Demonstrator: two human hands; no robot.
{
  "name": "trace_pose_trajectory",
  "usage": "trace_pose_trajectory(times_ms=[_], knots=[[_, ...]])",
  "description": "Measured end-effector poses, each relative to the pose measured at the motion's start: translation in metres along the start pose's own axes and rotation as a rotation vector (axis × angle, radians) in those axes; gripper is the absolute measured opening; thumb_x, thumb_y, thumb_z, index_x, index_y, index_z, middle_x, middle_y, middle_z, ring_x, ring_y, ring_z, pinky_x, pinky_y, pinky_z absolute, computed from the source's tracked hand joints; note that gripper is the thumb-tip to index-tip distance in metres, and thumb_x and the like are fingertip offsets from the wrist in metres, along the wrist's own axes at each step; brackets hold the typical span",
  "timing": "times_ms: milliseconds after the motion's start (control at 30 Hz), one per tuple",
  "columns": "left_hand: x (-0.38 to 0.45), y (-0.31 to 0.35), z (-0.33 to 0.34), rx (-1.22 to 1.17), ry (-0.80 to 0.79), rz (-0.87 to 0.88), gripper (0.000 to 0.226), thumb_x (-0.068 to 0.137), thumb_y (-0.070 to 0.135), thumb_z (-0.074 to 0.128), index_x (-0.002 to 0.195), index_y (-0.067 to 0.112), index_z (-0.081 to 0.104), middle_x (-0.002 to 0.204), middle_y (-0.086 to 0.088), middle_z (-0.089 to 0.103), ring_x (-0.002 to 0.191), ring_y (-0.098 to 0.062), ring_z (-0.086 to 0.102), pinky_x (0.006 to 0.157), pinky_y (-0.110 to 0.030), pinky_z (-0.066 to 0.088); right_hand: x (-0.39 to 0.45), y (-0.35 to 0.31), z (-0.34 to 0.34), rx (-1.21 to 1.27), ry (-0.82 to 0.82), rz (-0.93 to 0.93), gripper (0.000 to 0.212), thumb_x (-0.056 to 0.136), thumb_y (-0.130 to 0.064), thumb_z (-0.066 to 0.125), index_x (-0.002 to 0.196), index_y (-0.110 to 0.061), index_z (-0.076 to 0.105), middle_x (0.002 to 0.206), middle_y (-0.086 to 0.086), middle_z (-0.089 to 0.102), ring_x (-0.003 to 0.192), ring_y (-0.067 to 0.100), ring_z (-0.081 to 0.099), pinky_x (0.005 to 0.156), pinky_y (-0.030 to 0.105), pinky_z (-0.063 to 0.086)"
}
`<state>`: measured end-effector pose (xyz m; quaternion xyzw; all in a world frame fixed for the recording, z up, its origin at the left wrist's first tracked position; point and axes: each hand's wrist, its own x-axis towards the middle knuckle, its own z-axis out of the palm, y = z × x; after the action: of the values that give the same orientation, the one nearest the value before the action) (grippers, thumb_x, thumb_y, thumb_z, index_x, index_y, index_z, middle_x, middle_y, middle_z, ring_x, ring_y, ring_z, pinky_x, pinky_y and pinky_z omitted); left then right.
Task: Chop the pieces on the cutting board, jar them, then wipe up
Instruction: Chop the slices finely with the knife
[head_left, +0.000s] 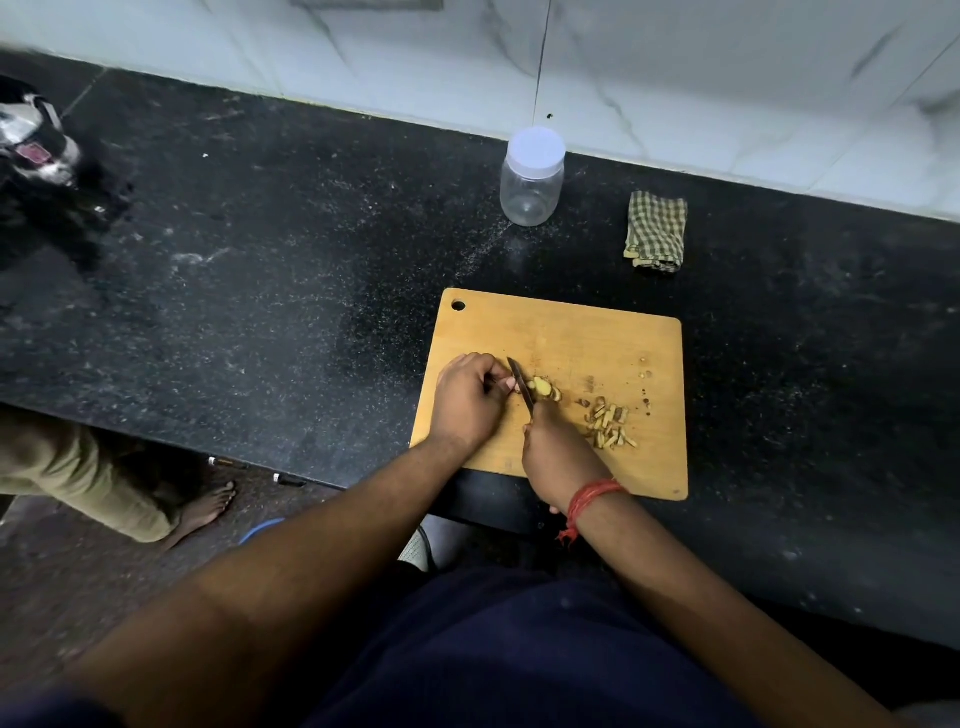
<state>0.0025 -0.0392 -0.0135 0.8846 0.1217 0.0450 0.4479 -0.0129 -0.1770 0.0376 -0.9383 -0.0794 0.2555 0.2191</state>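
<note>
On the board (571, 332), the left hand (467, 400) curls its fingers down on an uncut piece (543, 388), pinning it. The right hand (556, 457) grips the knife (521, 384), blade tip beside the left fingers. Chopped bits (610, 426) lie just right of the right hand. Behind the board on the dark surface (260, 260) stand a lidded jar (532, 176) and a folded checked cloth (655, 231).
</note>
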Motion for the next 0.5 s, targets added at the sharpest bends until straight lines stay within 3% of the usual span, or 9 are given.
trace_pose_trajectory(times_ms=[200, 500], knots=[[0.0007, -0.0001, 0.0010, -0.016, 0.017, 0.000, 0.022, 0.084, 0.013, 0.079, 0.075, 0.025, 0.063, 0.079, 0.011, 0.062, 0.083, -0.018, 0.058, 0.080, -0.041, 0.050, 0.0022, 0.0000, 0.0013, -0.019, 0.011, -0.019, 0.030, 0.097, -0.001, 0.041, 0.128, -0.002, 0.042, 0.073, -0.003, 0.042, 0.056, 0.008, 0.040, 0.045, 0.022, 0.024], [0.0010, 0.0012, 0.0011, -0.009, 0.022, -0.007, 0.025, 0.084, 0.013, 0.079, 0.074, 0.026, 0.061, 0.077, 0.012, 0.059, 0.081, -0.018, 0.056, 0.078, -0.039, 0.049, 0.0045, 0.0007, 0.0026, -0.043, 0.018, -0.026, 0.034, 0.097, -0.001, 0.041, 0.131, -0.004, 0.040, 0.077, -0.001, 0.045, 0.062, 0.014, 0.046, 0.049, 0.025, 0.029]])
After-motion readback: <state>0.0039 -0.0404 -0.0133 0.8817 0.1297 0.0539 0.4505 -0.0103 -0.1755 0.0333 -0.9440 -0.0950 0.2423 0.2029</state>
